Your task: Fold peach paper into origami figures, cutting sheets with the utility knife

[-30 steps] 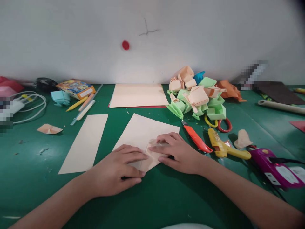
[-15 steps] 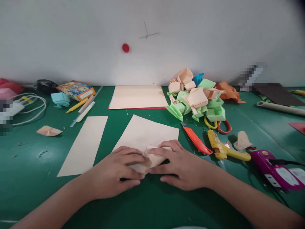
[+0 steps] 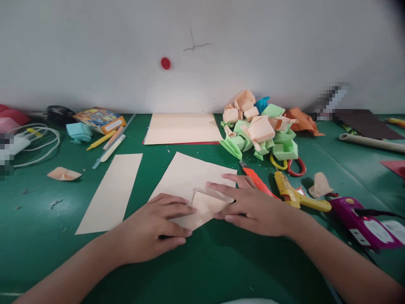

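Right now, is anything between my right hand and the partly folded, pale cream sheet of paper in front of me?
Nothing visible is: your right hand's fingers are at the folded flap of the pale cream paper sheet. The orange-red plastic cutter lies just beyond that hand, not between them.

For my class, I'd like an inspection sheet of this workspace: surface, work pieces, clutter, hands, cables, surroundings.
Surface: green table; small dark scraps at left.
Work pieces: sheet with a folded flap at its near edge; strip lying to its left.
Clutter: folded-paper pile; orange cutter; yellow glue gun.
Hands: left hand on the sheet; right hand at the flap, fingers spread.
Cables: white cable looped at left; black cable across the purple box.
Surroundings: pale wall bearing a red disc.
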Tool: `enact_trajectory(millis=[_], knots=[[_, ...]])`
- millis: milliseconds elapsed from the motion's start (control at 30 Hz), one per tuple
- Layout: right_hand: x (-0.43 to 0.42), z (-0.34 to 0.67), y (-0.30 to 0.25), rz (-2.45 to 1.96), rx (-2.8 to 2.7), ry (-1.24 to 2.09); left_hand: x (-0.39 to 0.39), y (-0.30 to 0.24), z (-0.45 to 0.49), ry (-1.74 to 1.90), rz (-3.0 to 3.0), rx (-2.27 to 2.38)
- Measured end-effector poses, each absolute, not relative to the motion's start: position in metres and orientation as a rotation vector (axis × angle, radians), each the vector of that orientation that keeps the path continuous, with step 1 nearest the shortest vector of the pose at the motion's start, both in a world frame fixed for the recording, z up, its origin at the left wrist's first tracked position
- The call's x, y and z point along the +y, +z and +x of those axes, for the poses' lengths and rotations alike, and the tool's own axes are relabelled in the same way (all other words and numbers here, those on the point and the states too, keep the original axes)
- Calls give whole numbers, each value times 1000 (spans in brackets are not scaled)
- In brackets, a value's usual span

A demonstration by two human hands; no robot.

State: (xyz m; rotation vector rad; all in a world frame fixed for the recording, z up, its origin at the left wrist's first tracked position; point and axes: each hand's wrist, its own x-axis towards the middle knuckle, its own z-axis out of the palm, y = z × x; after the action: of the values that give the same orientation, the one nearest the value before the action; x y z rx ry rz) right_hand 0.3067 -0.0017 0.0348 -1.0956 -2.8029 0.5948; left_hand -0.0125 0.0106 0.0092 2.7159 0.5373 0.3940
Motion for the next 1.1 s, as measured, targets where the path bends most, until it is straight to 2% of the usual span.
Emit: enact_trajectory(millis=[200,600,800,1100], knots=[[2,324,39,-1240,-2749,682,12,10,-13,342,2742,540],[5,335,41,-1228,-2716,659,12,11,-13,392,2690,521],[7,347,33,-1297,-2721,521,12,10,-14,327,2704,541],[-8,318,41,-1046,-2710,313,12,9,-13,403,2696,532]])
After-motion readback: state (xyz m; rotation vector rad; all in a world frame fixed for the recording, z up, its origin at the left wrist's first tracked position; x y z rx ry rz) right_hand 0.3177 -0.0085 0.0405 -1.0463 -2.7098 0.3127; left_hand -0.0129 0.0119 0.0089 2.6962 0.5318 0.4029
